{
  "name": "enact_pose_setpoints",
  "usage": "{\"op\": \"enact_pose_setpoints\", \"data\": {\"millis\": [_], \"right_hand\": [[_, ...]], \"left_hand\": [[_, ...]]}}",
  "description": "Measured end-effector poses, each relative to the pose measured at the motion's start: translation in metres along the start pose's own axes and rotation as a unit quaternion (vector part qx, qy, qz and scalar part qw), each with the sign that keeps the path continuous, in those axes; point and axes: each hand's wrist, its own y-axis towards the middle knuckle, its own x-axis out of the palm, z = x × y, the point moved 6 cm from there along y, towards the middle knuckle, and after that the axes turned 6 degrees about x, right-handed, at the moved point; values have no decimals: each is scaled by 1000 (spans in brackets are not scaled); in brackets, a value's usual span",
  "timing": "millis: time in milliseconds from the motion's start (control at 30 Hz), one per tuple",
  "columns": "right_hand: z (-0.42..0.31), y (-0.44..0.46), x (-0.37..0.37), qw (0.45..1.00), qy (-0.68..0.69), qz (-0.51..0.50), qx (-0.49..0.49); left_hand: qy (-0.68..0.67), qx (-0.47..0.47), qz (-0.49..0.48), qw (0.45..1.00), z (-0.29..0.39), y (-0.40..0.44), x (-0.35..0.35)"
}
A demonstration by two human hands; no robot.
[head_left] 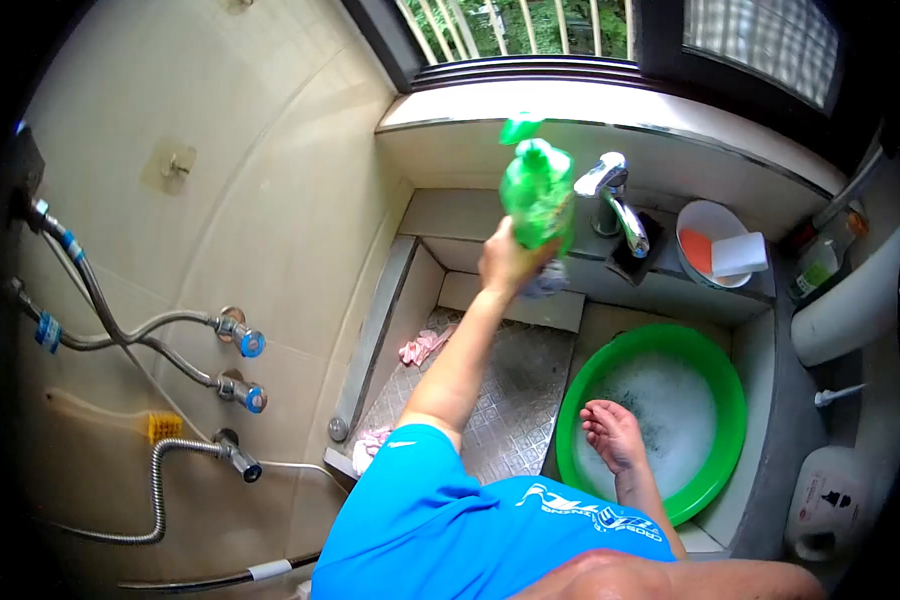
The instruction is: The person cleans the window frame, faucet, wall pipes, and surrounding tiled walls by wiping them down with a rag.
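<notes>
My left hand (510,262), reaching out to the far side of the sink, is closed around a green plastic bottle (536,190). A green cap (521,128) shows just above the bottle's top; whether it is attached I cannot tell. Below the bottle is a pale, blurred thing (546,280), partly hidden by the hand. My right hand (615,435) hangs over a round green basin (732,425), its fingers curled together with nothing visible in them. Foamy, whitish water (670,400) with a darker patch is in the basin.
A chrome faucet (610,185) stands behind the basin. Beside it, a white bowl (692,212) holds an orange piece and a white block. Pinkish cloths (425,345) lie on the ridged washboard (515,400). Hoses, valves and a yellow-bristled brush (163,428) are along the left wall.
</notes>
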Motion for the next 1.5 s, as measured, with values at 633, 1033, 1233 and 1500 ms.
{"op": "enact_pose_setpoints", "data": {"millis": [633, 1033, 1233, 1500], "right_hand": [[0, 4, -11, 999, 53, 4, 9], [0, 2, -8, 998, 56, 26, 19], [6, 6, -11, 996, 71, 27, 36], [-8, -2, -18, 994, 90, 56, 10]], "left_hand": [[556, 183, 114, 803, -187, 70, -90], [390, 247, 307, 833, -20, 65, -186], [499, 231, 470, 691, -6, 105, -240], [604, 84, 114, 784, -171, 125, -85]]}}
